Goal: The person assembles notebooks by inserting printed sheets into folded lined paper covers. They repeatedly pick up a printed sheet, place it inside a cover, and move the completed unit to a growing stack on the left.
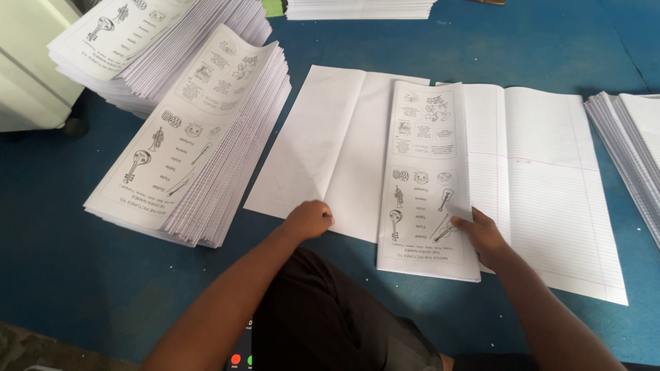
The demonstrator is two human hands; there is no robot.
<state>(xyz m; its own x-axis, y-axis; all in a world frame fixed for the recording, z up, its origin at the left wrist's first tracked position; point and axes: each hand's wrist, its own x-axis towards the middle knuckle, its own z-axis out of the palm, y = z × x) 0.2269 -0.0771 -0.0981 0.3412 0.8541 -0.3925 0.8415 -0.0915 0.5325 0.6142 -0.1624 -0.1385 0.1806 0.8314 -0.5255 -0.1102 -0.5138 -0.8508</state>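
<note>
- Cutting across the frame's edges, the stack of ruled sheets point(629, 148) at right and another white stack point(361, 8) at top show only in part; print on the pages is too small to make out.
- No containers are in view; two tall piles of printed worksheets point(199, 137) stand on the blue table point(82, 275) at left.
- Left hand point(309, 220) is curled, fingertips pressing the near edge of the blank folded sheet point(330, 148).
- Right hand point(485, 237) pinches the right edge of the printed worksheet booklet point(426, 185), which overlaps the blank sheet and the open ruled sheet point(543, 185).

Four paper stacks point(206, 137), two open sheets point(330, 151), two hands point(309, 220)
</note>
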